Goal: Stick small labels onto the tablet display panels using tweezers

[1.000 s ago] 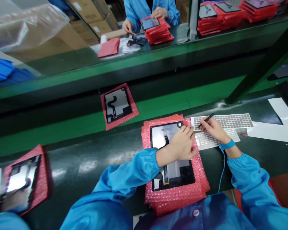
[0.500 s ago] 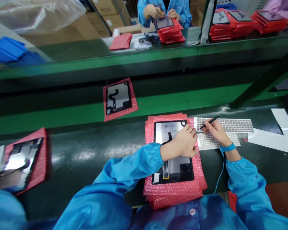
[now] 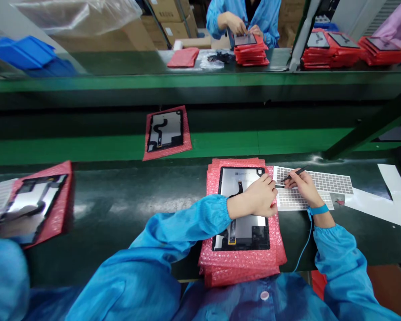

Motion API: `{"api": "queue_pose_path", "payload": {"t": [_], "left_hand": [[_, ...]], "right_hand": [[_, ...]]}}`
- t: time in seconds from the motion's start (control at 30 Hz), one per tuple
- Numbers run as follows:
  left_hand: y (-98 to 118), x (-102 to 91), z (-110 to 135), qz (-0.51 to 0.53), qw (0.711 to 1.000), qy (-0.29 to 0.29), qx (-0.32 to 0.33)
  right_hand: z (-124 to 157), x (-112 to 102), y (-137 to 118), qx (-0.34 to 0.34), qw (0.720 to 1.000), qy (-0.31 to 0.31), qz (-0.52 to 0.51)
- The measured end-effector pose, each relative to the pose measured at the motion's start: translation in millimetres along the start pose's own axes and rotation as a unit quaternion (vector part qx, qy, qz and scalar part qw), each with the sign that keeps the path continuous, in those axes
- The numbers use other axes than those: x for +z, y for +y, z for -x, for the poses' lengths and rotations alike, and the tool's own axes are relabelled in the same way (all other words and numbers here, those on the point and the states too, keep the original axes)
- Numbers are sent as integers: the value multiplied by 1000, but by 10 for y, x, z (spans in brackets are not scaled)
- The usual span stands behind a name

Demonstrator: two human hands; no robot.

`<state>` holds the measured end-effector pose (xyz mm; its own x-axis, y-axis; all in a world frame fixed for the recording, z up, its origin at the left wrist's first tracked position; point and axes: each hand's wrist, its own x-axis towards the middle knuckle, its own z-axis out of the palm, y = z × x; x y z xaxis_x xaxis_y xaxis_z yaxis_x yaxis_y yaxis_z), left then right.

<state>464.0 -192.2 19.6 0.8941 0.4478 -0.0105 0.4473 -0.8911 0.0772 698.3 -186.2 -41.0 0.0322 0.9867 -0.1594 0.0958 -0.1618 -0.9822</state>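
My right hand (image 3: 300, 183) is closed around slim black tweezers (image 3: 300, 170), their tip low over an upper sheet of small square stickers (image 3: 332, 181). A second sticker sheet (image 3: 292, 200) lies just below it. My left hand (image 3: 261, 195) reaches across a display panel (image 3: 243, 236), its fingers curled together by the left ends of the sheets. Whatever those fingers pinch is hidden from me. The panel, silver-backed with a black border and a dark flex cable, rests on a stack of red bubble-wrap pouches (image 3: 209, 263). A blue wrist strap (image 3: 318, 209) circles my right wrist.
Another panel (image 3: 167, 129) on a red pouch lies on the green ledge ahead. At left sits a further panel (image 3: 30, 205) on red wrap, near a blue sleeve (image 3: 6, 276). Across the bench, a co-worker's hands (image 3: 239, 26) handle a stacked panel. A slanted post (image 3: 364, 125) rises at right.
The view has shifted slightly. My right hand still holds the tweezers over the sticker sheet, with their tip slightly moved; my left hand stays at the panel's right edge.
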Motion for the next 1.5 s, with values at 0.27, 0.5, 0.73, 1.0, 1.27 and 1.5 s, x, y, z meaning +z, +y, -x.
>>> {"api": "queue_pose_path", "payload": {"t": [0.27, 0.5, 0.73, 1.0, 1.27, 1.5], "left_hand": [[432, -267, 594, 28, 993, 117, 22], [544, -214, 1057, 118, 984, 92, -92], [477, -107, 930, 130, 978, 57, -156], [451, -131, 898, 132, 978, 33, -156], [461, -139, 898, 116, 979, 38, -164], [463, -169, 898, 113, 979, 14, -169]], "right_hand": [[140, 77, -165, -12, 999, -7, -48], [368, 456, -407, -1, 996, -66, -67], [397, 584, -406, 7, 994, -88, -68], [434, 631, -403, 6, 992, -96, -86], [429, 638, -377, 6, 989, -102, -102], [432, 634, -378, -2, 986, -111, -126]]}}
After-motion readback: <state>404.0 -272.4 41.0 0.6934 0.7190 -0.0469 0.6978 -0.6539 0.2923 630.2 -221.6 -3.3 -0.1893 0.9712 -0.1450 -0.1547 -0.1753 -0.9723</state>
